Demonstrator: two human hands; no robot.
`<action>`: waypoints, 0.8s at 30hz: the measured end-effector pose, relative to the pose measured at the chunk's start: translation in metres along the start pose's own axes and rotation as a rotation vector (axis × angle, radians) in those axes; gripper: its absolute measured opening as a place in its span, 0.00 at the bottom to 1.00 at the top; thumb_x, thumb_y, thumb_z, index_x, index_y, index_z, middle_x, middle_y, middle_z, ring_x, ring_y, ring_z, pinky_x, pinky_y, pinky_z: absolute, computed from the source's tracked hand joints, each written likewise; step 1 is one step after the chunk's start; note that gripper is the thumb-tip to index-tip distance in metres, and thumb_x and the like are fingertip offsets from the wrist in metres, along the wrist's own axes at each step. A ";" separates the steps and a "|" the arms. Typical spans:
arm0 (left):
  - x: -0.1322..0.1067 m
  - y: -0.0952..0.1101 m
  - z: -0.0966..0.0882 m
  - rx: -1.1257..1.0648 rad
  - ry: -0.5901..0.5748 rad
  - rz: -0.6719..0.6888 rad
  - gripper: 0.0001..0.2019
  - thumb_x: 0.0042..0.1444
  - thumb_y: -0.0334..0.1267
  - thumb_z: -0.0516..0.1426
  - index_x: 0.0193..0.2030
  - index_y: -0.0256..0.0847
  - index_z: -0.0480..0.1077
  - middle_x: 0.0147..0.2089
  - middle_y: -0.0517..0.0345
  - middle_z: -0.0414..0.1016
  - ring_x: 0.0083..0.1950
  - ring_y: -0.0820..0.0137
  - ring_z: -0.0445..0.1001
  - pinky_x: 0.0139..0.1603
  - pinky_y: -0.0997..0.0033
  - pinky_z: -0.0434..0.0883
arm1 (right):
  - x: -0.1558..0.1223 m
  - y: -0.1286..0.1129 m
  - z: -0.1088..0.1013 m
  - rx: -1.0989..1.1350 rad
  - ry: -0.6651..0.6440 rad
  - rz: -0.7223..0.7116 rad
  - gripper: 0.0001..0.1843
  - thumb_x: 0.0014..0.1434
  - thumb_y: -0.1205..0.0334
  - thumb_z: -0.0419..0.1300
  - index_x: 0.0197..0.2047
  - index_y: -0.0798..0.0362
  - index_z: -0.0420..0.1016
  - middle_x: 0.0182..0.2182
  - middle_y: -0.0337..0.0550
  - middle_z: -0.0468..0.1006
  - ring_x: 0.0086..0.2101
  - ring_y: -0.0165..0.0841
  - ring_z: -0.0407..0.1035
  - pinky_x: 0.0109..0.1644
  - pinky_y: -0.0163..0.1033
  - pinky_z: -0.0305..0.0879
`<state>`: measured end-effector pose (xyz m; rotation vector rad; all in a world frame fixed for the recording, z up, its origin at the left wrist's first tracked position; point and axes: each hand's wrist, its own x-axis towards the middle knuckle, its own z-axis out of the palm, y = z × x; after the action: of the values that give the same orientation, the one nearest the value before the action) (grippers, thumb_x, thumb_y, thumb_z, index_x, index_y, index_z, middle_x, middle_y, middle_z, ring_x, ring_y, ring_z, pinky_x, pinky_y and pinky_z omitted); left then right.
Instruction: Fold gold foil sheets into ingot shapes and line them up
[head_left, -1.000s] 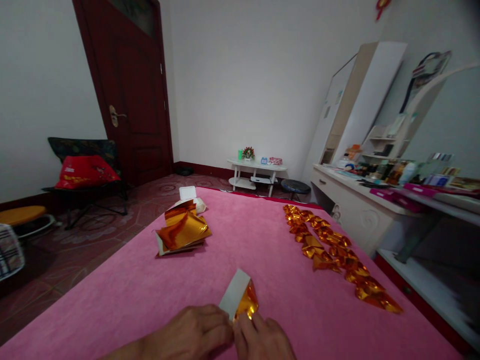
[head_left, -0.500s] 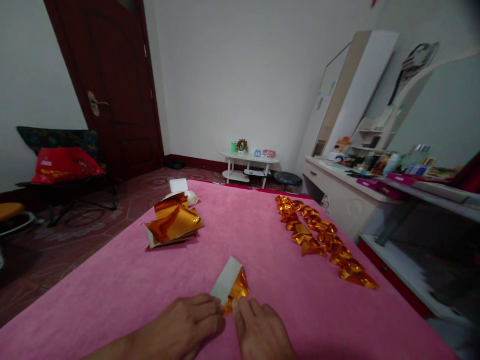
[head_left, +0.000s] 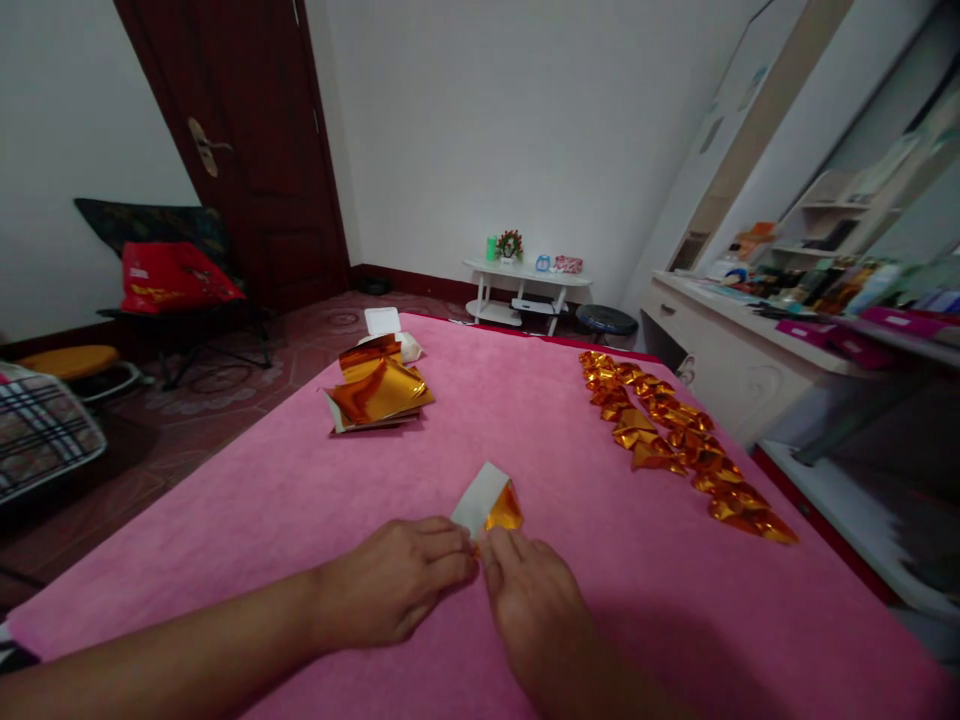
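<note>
A partly folded sheet of gold foil paper (head_left: 484,495) lies on the pink cloth (head_left: 517,420), its pale backing up and a gold flap showing on the right. At its near left edge my left hand (head_left: 405,575) is closed, fingertips pinching the paper down. My right hand (head_left: 532,600) is closed on the near right part, fingers pressed together by the gold flap. The fingertips hide the paper's near corner. A loose stack of gold foil sheets (head_left: 382,392) lies at the far left. Folded gold foil pieces (head_left: 660,410) form two rows at the right.
Behind the foil stack is a white box (head_left: 382,320). A black stool (head_left: 606,320) and a low white table (head_left: 525,272) stand beyond the far edge. The dresser (head_left: 742,350) is along the right. On the left, a folding chair holds a red bag (head_left: 176,278).
The view has tilted down and turned a little left, so everything sits higher in the picture and more of my arms shows. Both hands stay on the same foil paper.
</note>
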<state>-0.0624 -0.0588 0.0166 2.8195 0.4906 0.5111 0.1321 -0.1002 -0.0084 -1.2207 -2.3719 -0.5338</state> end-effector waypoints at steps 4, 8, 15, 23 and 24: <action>-0.001 -0.001 0.001 0.013 0.008 0.003 0.12 0.58 0.29 0.47 0.48 0.39 0.63 0.42 0.49 0.72 0.47 0.66 0.71 0.51 0.66 0.69 | 0.003 -0.003 -0.006 0.032 -0.048 -0.031 0.13 0.48 0.80 0.53 0.33 0.54 0.68 0.27 0.41 0.71 0.27 0.35 0.63 0.31 0.41 0.54; -0.002 -0.002 0.002 0.026 0.008 0.014 0.12 0.59 0.28 0.47 0.48 0.38 0.63 0.44 0.48 0.72 0.48 0.66 0.70 0.52 0.66 0.69 | 0.000 0.002 -0.013 0.019 -0.203 -0.017 0.13 0.49 0.80 0.54 0.34 0.53 0.69 0.26 0.41 0.72 0.26 0.35 0.65 0.30 0.41 0.55; -0.007 -0.004 0.003 0.006 0.073 0.019 0.13 0.59 0.28 0.46 0.48 0.38 0.65 0.43 0.47 0.73 0.46 0.67 0.72 0.49 0.68 0.70 | 0.011 -0.014 0.005 -0.048 -0.170 0.083 0.10 0.56 0.77 0.52 0.36 0.56 0.71 0.30 0.48 0.75 0.25 0.35 0.68 0.28 0.40 0.57; -0.015 -0.003 -0.003 -0.111 0.308 -0.063 0.13 0.55 0.25 0.49 0.45 0.38 0.68 0.40 0.51 0.75 0.41 0.69 0.73 0.42 0.70 0.71 | 0.027 -0.014 0.004 -0.016 -0.277 -0.008 0.12 0.59 0.78 0.50 0.29 0.55 0.69 0.24 0.43 0.72 0.21 0.31 0.64 0.23 0.38 0.53; -0.015 -0.004 -0.003 -0.122 0.329 -0.071 0.14 0.55 0.24 0.49 0.46 0.39 0.68 0.40 0.51 0.74 0.42 0.69 0.73 0.43 0.69 0.71 | 0.029 -0.010 0.003 -0.009 -0.286 -0.030 0.12 0.59 0.78 0.51 0.29 0.55 0.69 0.24 0.43 0.72 0.20 0.30 0.64 0.23 0.37 0.53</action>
<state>-0.0782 -0.0604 0.0140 2.6000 0.5959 0.9624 0.1078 -0.0850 0.0025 -1.3447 -2.6292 -0.4014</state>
